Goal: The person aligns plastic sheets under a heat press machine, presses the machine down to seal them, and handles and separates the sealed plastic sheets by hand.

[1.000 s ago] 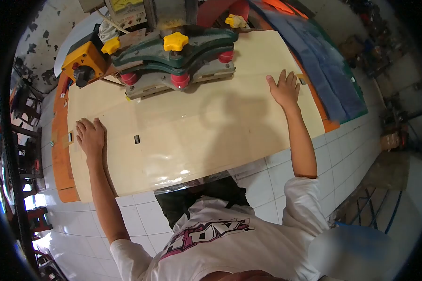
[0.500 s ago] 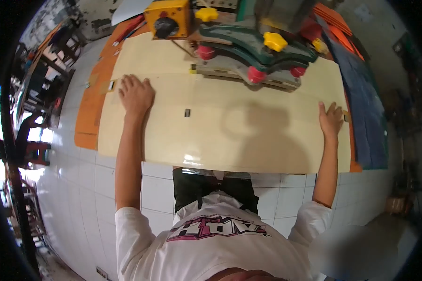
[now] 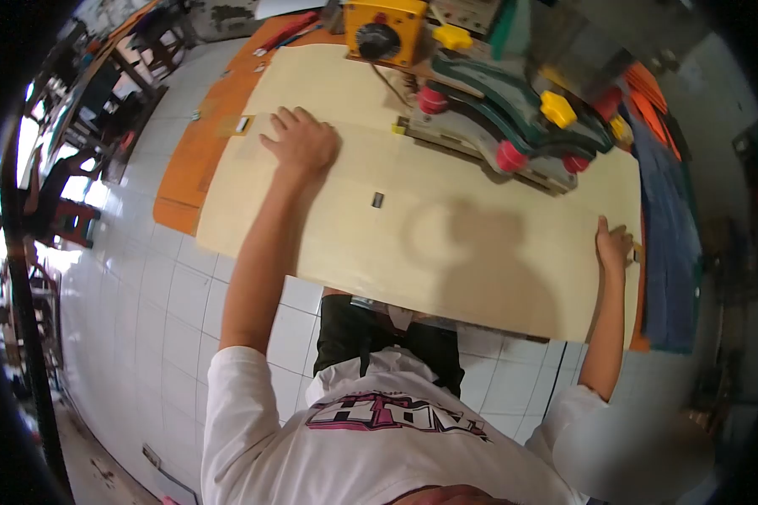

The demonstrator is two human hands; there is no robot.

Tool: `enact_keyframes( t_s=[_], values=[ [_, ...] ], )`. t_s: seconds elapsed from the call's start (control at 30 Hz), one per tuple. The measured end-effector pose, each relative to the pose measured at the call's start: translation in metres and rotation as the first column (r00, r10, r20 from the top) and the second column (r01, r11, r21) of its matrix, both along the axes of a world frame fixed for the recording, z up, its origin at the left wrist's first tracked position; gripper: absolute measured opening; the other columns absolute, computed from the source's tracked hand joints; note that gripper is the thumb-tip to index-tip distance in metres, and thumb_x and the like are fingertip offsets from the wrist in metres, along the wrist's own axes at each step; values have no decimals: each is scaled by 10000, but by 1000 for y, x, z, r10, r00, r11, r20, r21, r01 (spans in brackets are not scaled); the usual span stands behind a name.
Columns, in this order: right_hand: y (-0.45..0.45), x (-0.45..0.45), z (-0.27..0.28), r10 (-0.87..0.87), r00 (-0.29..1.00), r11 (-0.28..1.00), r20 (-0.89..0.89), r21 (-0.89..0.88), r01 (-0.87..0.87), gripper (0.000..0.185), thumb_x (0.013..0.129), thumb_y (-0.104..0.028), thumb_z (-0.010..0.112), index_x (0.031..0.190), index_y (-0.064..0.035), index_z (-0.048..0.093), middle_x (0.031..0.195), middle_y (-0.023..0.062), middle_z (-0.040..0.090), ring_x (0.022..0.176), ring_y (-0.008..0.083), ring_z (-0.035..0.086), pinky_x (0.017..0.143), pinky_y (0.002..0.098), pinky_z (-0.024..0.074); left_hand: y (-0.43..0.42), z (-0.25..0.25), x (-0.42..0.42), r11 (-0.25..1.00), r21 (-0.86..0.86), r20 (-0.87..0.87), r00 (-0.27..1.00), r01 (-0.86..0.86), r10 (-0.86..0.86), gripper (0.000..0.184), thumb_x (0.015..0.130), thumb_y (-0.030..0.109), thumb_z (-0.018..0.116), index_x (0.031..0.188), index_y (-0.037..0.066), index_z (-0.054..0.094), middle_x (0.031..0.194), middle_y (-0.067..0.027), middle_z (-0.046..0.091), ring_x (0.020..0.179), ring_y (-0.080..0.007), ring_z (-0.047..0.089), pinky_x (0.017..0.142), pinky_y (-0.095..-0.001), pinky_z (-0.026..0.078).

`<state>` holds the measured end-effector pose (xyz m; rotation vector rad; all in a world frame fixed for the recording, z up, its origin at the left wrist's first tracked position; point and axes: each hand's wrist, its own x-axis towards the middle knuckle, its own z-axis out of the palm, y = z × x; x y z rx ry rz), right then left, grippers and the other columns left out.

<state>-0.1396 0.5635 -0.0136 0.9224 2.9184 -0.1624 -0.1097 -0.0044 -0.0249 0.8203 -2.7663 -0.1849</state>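
Observation:
A wide cream sheet [image 3: 337,244] covers most of the worktop. My left hand [image 3: 305,141] lies palm down on its left part, with the fingers spread and nothing held. At the sheet's right edge rests my right hand [image 3: 615,248], thumb stretched out and apart from the other fingers. A small dark rectangle [image 3: 378,200] is on the sheet between my hands. Beyond it stands a machine with a green curved frame [image 3: 488,105], red knobs and yellow star-shaped knobs. Its grey lower bar [image 3: 480,156] is above the sheet; whether they touch I cannot tell.
An orange board [image 3: 181,181] shows beyond the sheet's left side. Dark blue material [image 3: 669,252] lies along the right, with orange pieces [image 3: 646,93] behind it. A yellow box with a black dial [image 3: 383,38] stands at the back. A red stool [image 3: 80,223] is at far left.
The view has turned, so the sheet and machine appear tilted and farther right. My left hand has moved slightly inward from the small yellow-edged marker. My right hand stays at the right edge.

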Motion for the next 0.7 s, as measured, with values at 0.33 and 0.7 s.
enact_keyframes(
  t_s=[0.33, 0.7],
  values=[
    [-1, 0, -15, -45, 995, 992, -84, 112, 55, 961, 899, -726, 257, 1507, 6, 130, 1567, 259, 70, 1471, 353, 54, 1141, 595, 66, -12, -6, 2, 992, 115, -53, 997, -49, 56, 884, 872, 537, 422, 1425, -132, 256, 1511, -343, 177, 1449, -429, 75, 1080, -692, 16],
    [7, -2, -19, -21, 994, 988, -111, 153, 38, 1014, 874, -767, 247, 1495, 29, 150, 1560, 252, 114, 1468, 340, 78, 1145, 577, 68, -18, -7, -2, 994, 66, -9, 996, -86, 87, 1064, 833, 778, 352, 1462, -73, 234, 1530, -310, 172, 1457, -418, 65, 1073, -697, 18]
  ],
)
